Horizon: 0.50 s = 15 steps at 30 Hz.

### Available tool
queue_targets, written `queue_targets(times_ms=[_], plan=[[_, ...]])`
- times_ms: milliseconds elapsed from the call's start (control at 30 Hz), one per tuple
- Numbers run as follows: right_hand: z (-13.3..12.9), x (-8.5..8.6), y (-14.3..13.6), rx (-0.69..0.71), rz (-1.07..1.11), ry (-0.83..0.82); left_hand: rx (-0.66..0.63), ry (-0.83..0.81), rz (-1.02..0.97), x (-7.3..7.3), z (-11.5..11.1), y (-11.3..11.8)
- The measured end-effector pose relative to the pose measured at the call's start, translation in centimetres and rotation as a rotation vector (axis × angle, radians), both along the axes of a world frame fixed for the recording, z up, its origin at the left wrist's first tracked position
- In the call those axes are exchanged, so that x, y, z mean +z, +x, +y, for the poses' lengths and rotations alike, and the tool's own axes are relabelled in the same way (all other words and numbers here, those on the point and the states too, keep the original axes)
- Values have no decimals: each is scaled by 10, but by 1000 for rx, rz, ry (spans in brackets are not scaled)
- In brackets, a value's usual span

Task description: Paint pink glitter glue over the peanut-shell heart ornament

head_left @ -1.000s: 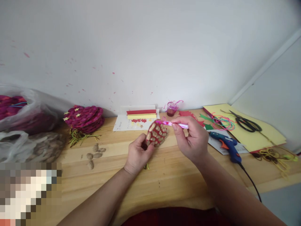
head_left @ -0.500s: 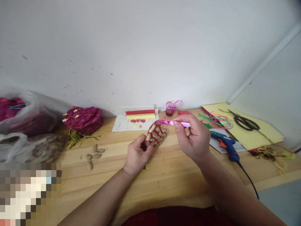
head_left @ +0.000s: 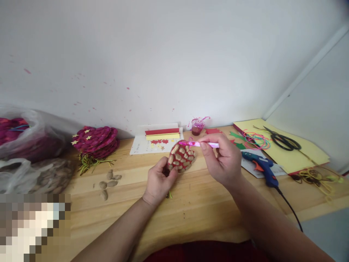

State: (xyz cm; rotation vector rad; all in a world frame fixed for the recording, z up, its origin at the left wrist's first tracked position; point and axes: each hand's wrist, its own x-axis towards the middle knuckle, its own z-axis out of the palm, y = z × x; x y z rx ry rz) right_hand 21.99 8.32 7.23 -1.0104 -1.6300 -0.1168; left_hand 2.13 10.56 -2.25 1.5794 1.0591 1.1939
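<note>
My left hand [head_left: 160, 178] grips the lower left edge of a red disc covered with peanuts [head_left: 181, 157], which is tilted up above the table. My right hand [head_left: 223, 158] pinches a pink-smeared, white-handled paintbrush [head_left: 210, 144]. The brush's tip lies at the upper edge of the disc, over the peanuts there; the bristles are hard to make out. Behind the disc stands a small clear cup of dark pink paint [head_left: 197, 128]. Yellow-green strands [head_left: 169, 194] poke out below the disc.
Left are loose peanuts [head_left: 103, 185], a stack of painted magenta discs [head_left: 95, 140] and plastic bags [head_left: 40, 142]. Red and yellow paper strips [head_left: 163, 134] lie at the back. Right are a blue glue gun [head_left: 263, 167] with its cable, coloured string [head_left: 255, 140] and black scissors [head_left: 285, 141].
The disc has turned so more of its peanut face shows. The brush has shifted a little left, and its tip now overlaps the disc's upper edge.
</note>
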Motion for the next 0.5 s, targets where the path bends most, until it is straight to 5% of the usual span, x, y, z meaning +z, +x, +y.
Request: queue_targets(times_ms=[500], plan=[[6,-4,1,-37,30,-70,5,-88,-61,-2,1,0]])
